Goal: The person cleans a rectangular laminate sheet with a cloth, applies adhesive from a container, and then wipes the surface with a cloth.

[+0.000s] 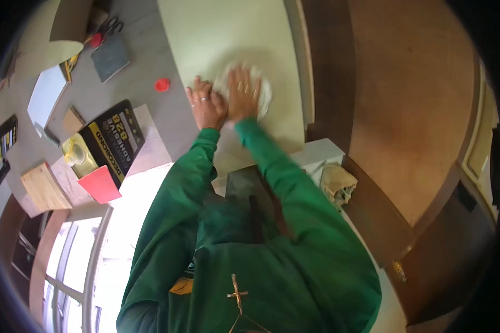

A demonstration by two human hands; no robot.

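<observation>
A pale green-white panel lies flat in front of me. My right hand presses flat, fingers spread, on a white cloth bunched on the panel. My left hand rests beside it at the panel's left edge, fingers together and a ring showing, touching the right hand. Both arms wear green sleeves.
A red cap lies on the grey surface left of the panel. Farther left are a black-and-yellow can, a red card, a wooden block, a grey tile, scissors and a white sheet. Brown boards stand at right.
</observation>
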